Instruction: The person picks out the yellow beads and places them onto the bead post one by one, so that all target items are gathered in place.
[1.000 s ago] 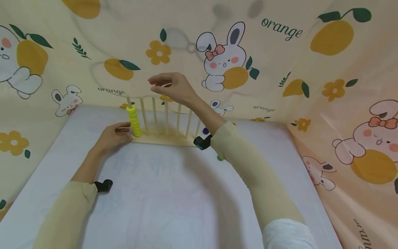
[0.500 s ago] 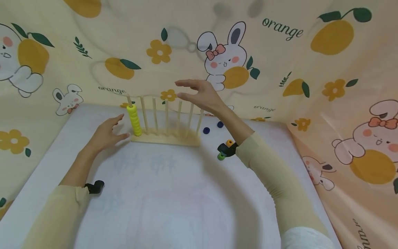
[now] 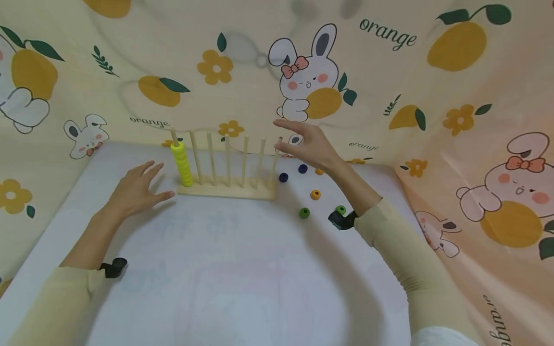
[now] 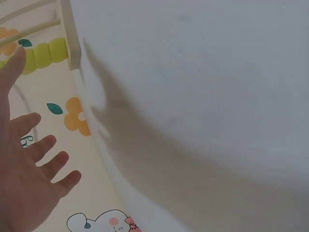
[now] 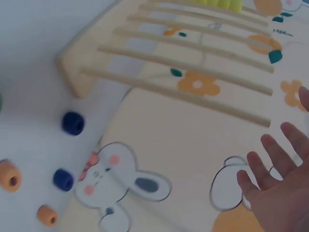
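Observation:
A wooden rack with a row of upright pegs stands toward the back of the table. Its leftmost peg carries a stack of yellow beads; the other pegs are bare. My left hand is just left of that stack, fingers spread and holding nothing. In the left wrist view, its thumb overlaps the yellow beads. Raised near the top of the rightmost peg, my right hand holds nothing, thumb and fingers apart.
Loose beads lie right of the rack: dark blue, orange and green. Behind the table hangs a printed cloth with rabbits and oranges, which also runs along the right side.
My right hand has moved right, from above the rack's left half to its right end, and its fingers have spread. My left hand has drawn back left from the yellow stack and opened.

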Demonstrator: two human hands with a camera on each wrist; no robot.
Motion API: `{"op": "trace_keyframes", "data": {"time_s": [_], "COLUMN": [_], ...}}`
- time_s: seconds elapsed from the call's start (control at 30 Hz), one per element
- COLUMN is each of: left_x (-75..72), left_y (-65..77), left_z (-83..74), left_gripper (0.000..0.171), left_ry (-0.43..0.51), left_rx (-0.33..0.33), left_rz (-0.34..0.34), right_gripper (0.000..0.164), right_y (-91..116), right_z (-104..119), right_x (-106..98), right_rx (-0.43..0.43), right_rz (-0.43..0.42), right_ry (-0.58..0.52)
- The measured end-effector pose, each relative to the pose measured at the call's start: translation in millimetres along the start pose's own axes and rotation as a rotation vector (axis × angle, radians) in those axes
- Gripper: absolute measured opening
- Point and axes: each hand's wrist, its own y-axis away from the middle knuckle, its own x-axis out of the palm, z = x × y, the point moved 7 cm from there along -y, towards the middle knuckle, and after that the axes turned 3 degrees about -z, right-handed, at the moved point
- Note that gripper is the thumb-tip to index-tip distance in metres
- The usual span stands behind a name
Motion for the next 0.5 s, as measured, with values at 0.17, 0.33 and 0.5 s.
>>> {"op": "trace_keyframes", "data": {"time_s": [0.17, 0.33, 0.5], "left_x": [5.5, 8.3, 10.4], "left_y": [8.3, 16.4, 25.5], "left_z": [6.0, 9.0, 13.0], "left_gripper": [0.101, 0.102, 0.106], "left_ry": [-0.084, -0.115, -0.114], "left_rx": [0.008, 0.029, 0.013], "left_rz": [0.043, 0.032, 0.037], "right_gripper": [0.063, 0.065, 0.07], "right_y": [22.4, 50.0, 73.4], "right_z": [-21.1, -45.6, -62.0], "right_x": [-3.4, -8.1, -15.4], "right_rx": [0.062, 0.122, 0.111], "right_rz": [0.022, 0.051, 0.031], "right_ry": [0.028, 0.091, 0.158]}}
